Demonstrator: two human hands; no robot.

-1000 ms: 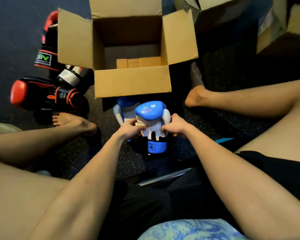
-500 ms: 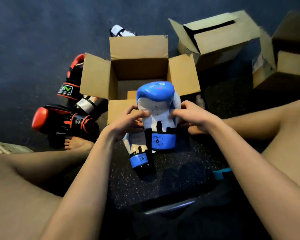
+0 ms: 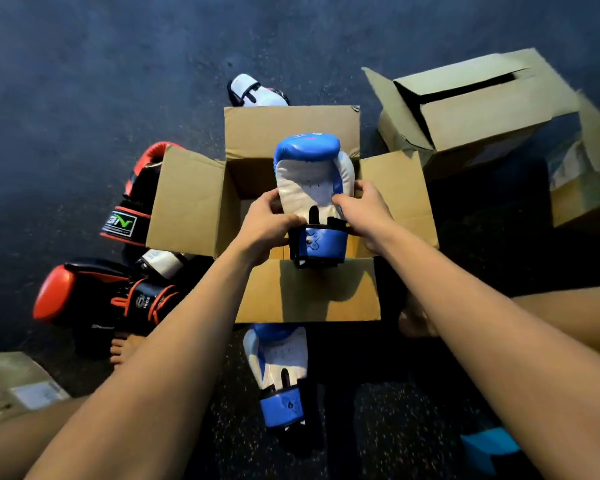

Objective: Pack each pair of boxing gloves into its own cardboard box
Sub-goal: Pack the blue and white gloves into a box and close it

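In the head view, the blue and white padded boxing glove (image 3: 312,181) is now hanging over the open brown cardboard box (image 3: 309,296). Half a second ago it was closer to the person, in front of the box's near flap. Both hands are still gripping it. The left hand (image 3: 264,226) is curling round its left side by the cuff, and the right hand (image 3: 364,209) is pinching its right side. The glove is pointing away, with its white palm facing up and its blue cuff nearest. The second blue and white glove (image 3: 278,372) is lying on the dark floor (image 3: 84,81), just in front of the box.
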